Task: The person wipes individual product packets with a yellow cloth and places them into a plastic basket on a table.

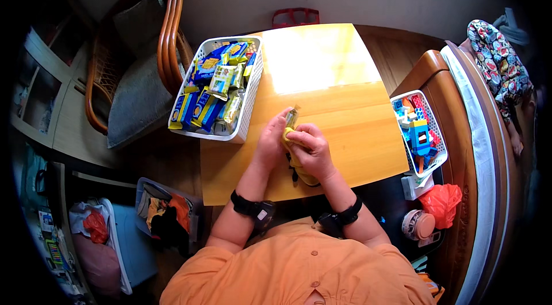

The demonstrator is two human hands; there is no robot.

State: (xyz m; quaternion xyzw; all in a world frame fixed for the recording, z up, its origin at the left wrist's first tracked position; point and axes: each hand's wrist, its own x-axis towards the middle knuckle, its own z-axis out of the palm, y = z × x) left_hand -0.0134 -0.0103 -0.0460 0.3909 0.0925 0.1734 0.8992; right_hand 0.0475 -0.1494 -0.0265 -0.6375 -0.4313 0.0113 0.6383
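Note:
My left hand (270, 140) grips a small shiny wrapped packet (292, 117) upright above the wooden table (353, 132). In my right hand (314, 151) is a yellow cloth (304, 174), bunched against the packet's lower end and hanging down below my fingers. The two hands almost meet, and they hide much of the packet. To their left, a white plastic basket (255, 89) overhangs the table's edge. It is filled with snack packets (222, 80) in blue-and-yellow and pale green wrappers.
A cushioned rattan chair (142, 89) stands left. At right are a white basket (439, 162) of toy building blocks, a lidded jar (417, 224), a red plastic bag (442, 203) and a wooden bed frame (457, 149). A person's patterned clothing (500, 63) shows beyond. Storage bins (133, 240) sit lower left.

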